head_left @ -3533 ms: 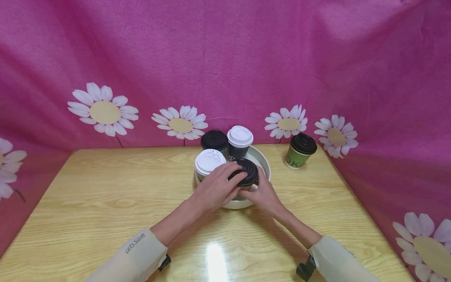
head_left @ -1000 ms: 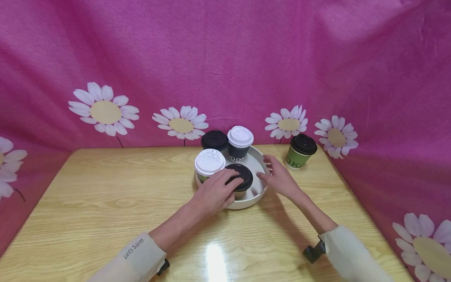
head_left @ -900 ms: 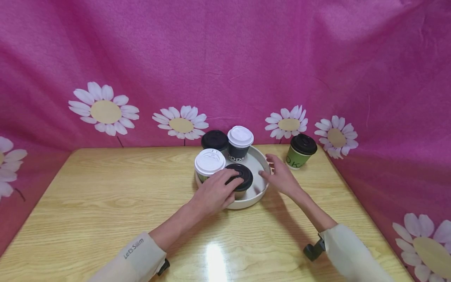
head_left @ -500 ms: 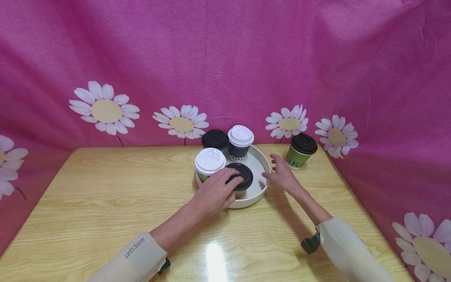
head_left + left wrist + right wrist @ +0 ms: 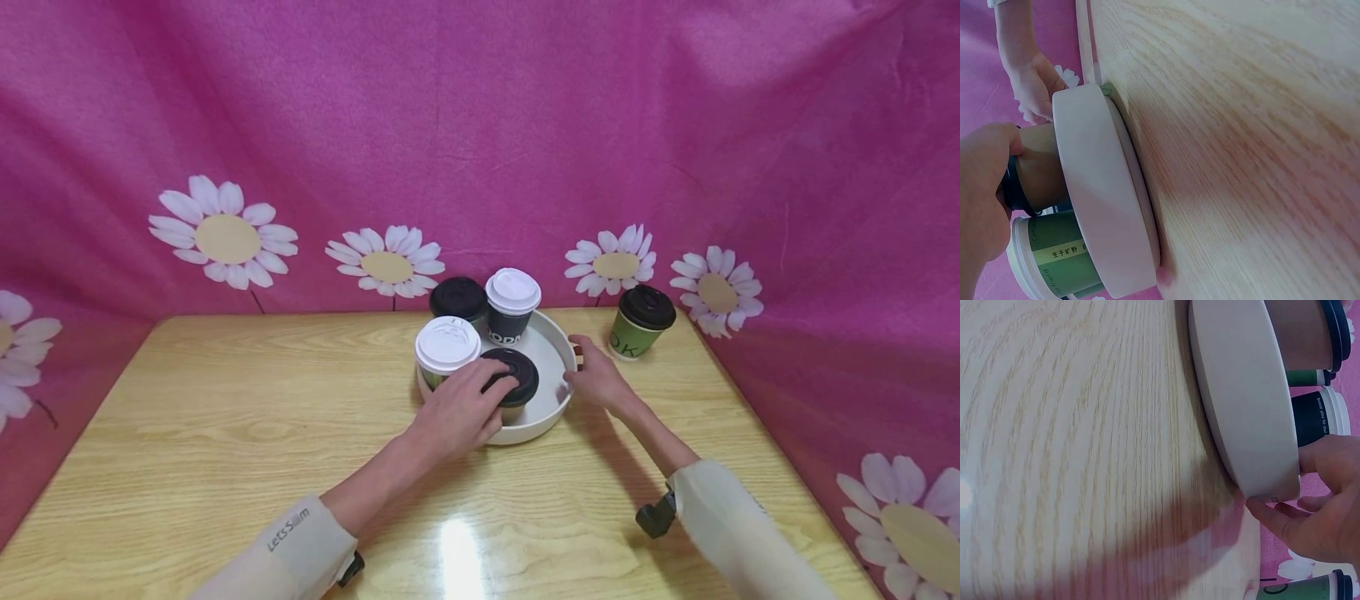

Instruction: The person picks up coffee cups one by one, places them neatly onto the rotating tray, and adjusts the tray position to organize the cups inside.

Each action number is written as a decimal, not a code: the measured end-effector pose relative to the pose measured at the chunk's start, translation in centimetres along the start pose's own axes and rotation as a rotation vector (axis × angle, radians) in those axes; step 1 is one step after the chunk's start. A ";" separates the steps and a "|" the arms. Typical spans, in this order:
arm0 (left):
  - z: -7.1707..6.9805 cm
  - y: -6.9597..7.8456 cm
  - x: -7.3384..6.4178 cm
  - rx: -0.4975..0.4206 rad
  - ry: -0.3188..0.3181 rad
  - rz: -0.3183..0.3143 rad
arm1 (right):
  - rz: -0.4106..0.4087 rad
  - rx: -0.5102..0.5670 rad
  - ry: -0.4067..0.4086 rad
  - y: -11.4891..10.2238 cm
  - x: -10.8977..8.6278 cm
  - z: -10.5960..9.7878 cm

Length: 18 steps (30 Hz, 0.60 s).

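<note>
My left hand (image 5: 457, 408) holds a brown paper coffee cup (image 5: 1041, 162) from above, fingers on its black lid. The cup stands at the near side of a round white tray (image 5: 528, 429). At the tray's right edge my right hand (image 5: 603, 382) pinches the rim; in the right wrist view the thumb lies over the inside and the fingers (image 5: 1269, 515) are against the outer wall. Also in the tray are a green cup with a white lid (image 5: 447, 343), a dark cup with a white lid (image 5: 512, 304) and a black-lidded cup (image 5: 457, 297), partly hidden behind.
A green cup with a black lid (image 5: 637, 325) stands on the wooden table (image 5: 262, 400), right of the tray. A pink cloth (image 5: 480, 150) with printed daisies hangs behind the table and along its sides.
Both hands were on the brown cup at first. It has shifted slightly left and nearer. My right hand has let go of it, moved right and taken hold of the tray's rim.
</note>
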<state>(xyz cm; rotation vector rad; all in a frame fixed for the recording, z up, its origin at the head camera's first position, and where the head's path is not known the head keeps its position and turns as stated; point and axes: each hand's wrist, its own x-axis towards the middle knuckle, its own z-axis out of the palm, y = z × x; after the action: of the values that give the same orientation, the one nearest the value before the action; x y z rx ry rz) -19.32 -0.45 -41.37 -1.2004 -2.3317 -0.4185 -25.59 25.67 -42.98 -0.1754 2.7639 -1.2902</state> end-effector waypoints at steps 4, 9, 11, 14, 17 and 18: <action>0.0 0.0 0.0 -0.005 0.002 -0.003 | -0.004 -0.019 0.009 0.1 0.0 0.0; 0.0 0.0 -0.1 -0.008 -0.012 -0.020 | -0.006 -0.034 0.013 0.5 0.1 0.1; -0.1 0.1 -0.1 -0.008 -0.019 -0.028 | -0.009 -0.036 0.016 0.7 0.0 0.1; -0.2 0.0 -0.1 -0.005 -0.020 -0.031 | -0.005 -0.036 0.021 0.8 0.0 0.2; -0.2 0.0 -0.1 -0.008 -0.022 -0.032 | 0.005 -0.029 0.022 0.7 -0.2 0.3; -0.3 -0.1 -0.1 -0.009 -0.024 -0.032 | 0.008 -0.028 0.021 0.7 -0.2 0.3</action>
<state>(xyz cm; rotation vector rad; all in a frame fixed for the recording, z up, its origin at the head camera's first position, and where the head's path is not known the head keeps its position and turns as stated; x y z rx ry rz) -19.24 -0.72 -41.23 -1.1799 -2.3747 -0.4276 -25.36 25.93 -43.64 -0.1535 2.7983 -1.2587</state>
